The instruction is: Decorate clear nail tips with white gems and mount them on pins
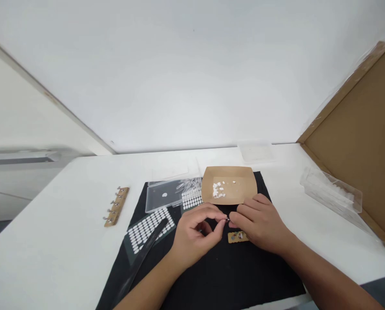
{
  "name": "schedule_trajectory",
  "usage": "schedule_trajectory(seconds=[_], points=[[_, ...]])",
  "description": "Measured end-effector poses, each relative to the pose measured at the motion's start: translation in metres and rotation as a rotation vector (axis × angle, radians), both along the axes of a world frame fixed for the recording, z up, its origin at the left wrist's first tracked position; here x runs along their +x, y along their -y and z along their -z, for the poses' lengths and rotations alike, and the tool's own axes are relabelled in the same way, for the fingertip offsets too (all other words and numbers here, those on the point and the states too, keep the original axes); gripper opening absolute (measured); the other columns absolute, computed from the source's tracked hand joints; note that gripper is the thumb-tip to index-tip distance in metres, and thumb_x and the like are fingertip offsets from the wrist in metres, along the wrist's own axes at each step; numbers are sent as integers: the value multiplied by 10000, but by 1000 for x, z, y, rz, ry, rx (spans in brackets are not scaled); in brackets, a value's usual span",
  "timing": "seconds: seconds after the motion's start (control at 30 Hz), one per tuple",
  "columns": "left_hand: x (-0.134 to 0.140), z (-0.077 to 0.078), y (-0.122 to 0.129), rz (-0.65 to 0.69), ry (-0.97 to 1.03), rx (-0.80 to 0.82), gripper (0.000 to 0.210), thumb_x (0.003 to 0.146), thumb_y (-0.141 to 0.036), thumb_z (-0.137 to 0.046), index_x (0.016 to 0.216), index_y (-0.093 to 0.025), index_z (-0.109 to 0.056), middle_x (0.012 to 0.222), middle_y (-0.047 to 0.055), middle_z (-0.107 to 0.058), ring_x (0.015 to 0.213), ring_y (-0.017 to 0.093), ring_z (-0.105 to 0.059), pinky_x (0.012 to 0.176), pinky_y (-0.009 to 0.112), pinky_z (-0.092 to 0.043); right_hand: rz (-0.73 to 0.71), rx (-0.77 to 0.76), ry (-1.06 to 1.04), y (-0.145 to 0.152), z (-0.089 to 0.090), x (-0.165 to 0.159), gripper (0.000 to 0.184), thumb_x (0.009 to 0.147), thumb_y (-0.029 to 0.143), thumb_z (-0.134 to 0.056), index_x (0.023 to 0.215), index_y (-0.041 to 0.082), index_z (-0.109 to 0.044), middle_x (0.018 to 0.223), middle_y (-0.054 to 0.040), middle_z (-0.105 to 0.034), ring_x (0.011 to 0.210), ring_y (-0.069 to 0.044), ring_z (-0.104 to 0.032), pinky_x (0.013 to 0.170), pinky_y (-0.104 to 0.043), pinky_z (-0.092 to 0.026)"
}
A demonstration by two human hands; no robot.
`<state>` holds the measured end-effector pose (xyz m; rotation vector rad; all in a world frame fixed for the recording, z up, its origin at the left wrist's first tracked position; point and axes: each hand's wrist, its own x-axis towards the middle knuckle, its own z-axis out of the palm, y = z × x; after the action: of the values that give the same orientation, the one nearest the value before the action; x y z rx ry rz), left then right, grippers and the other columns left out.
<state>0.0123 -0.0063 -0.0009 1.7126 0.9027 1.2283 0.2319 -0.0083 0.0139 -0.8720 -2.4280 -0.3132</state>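
Over the black cloth, my left hand pinches with thumb and index finger at a tiny dark, shiny piece. My right hand is closed, its fingertips meeting the same piece from the right. What that piece is cannot be made out. Just below my right fingers lies a small tan strip with small metallic and whitish bits on it, its right end hidden by the hand. A brown paper tray behind my hands holds several white bits.
Left of my hands are sheets of white oval stickers, crossed by a black curved strip. A clear plastic tray holds thin transparent pieces. A wooden strip with metal hooks lies far left; a clear box stands right, by a cardboard panel.
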Motion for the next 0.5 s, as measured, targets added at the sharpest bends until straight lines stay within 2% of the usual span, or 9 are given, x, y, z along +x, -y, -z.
schedule_trajectory(seconds=[0.3,0.5], points=[[5,-4,1,-82,-83,-63,54,822,-165,-735,800,-167,-785,754,47,-741,588,113,-658,414,125,-451,13,-20,54,1,1,1,289,1122,307,-547,872,199,-643,715,9,-560,731,-173,-449,715,-361,-267],[4,-5,0,-67,-62,-118,57,757,-133,-715,743,-165,-760,726,42,-738,582,123,-662,438,149,-461,1,-42,69,3,1,-2,261,1105,272,-564,865,202,-640,704,15,-538,720,-173,-439,710,-361,-256]])
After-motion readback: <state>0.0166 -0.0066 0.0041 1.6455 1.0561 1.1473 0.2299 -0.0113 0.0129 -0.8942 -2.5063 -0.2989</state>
